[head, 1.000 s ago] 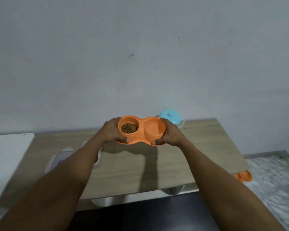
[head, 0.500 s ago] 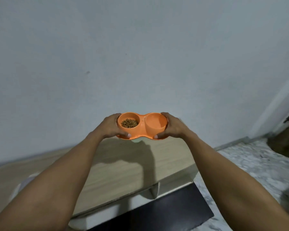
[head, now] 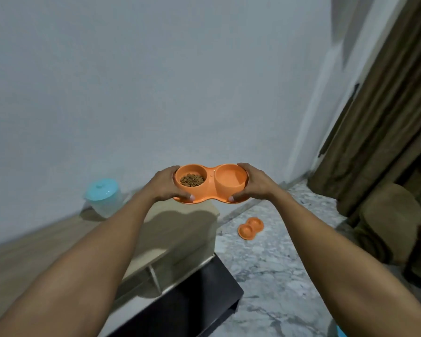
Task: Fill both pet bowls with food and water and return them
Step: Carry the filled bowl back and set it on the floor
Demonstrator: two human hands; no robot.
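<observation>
I hold an orange double pet bowl level in the air above the right end of the wooden table. My left hand grips its left end and my right hand grips its right end. The left cup holds brown kibble. The right cup looks orange inside; I cannot tell whether water is in it. A second orange double pet bowl lies on the marble floor to the right of the table.
A teal-lidded clear container stands on the table against the white wall. A black panel sits under the table's front. Brown curtains and a brown cushion fill the right side. Marble floor spreads between them.
The view has swung to the right and tilted. The bowl stays in both hands, now past the table's right end, and the second bowl on the floor and the curtains have come into view.
</observation>
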